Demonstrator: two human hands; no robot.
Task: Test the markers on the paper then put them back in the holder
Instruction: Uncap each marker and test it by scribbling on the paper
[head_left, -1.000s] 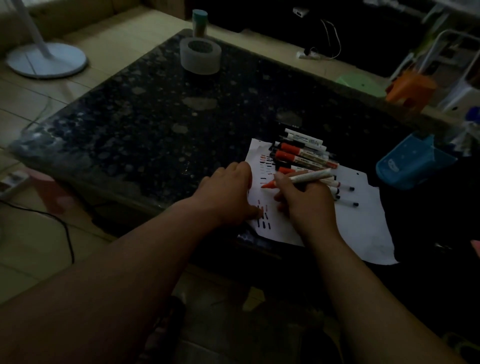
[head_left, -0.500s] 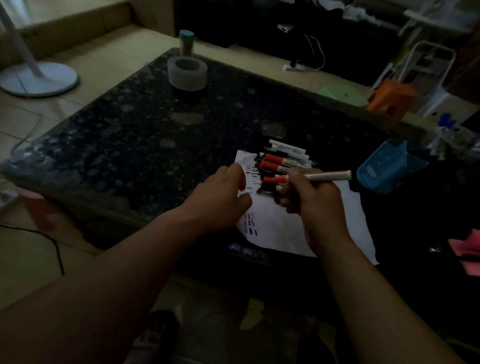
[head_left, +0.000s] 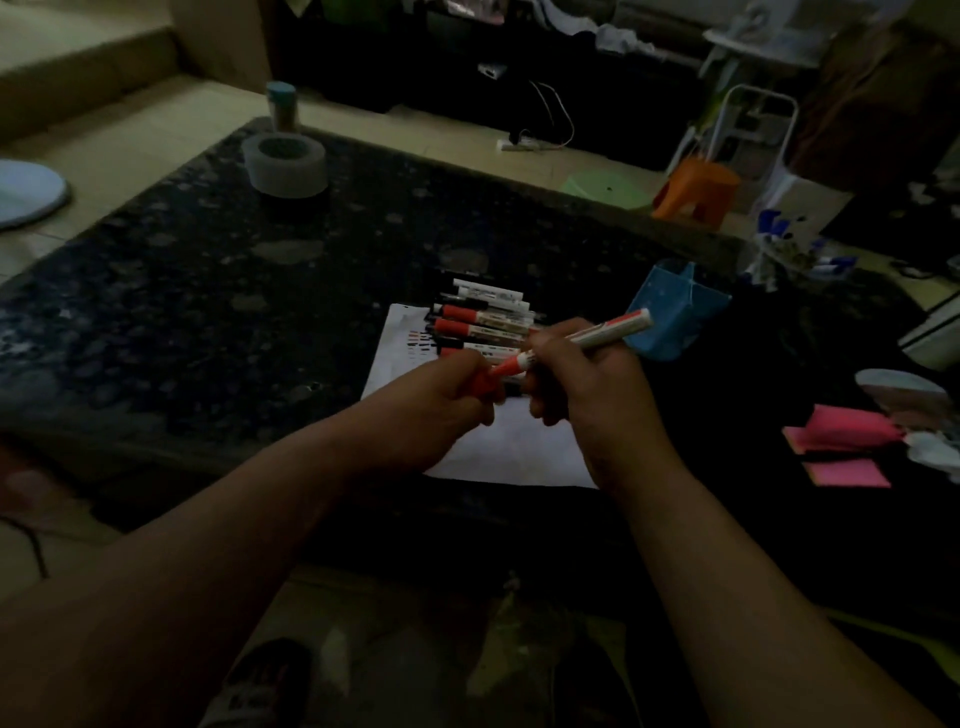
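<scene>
Reaching in from the near edge, two bare forearms are meeting low over a white sheet of paper (head_left: 509, 452). The right hand (head_left: 587, 384) is curling its fingers and thumb round a red marker (head_left: 602, 332), a slim pale barrel with red ends that is slanting up and away to the right, clear of the sheet. The left hand (head_left: 441, 405) is pinching a red cap (head_left: 484, 385) in curled fingers right at the lower tip of that barrel; whether the cap is seated on it I cannot tell. The sheet is lying flat near the front edge of a dark, speckled stone table (head_left: 208, 291), and short red and black strokes (head_left: 421, 343) are showing at its far left corner. Just behind the hands, more markers (head_left: 483, 317) are lying side by side in a row across the sheet's far edge, round white barrels with red or black caps. Beyond the right hand and just right of that row, the blue holder (head_left: 670, 332) is sitting on the table, a boxy plastic tub with a pointed rim; its inside is hidden, so I cannot tell what it is holding. Farther off, near the far left corner, a wide roll of tape (head_left: 285, 166) is lying flat with its hollow core facing up. Past the table, an orange stool (head_left: 696, 189) is standing on the pale tiled floor.
</scene>
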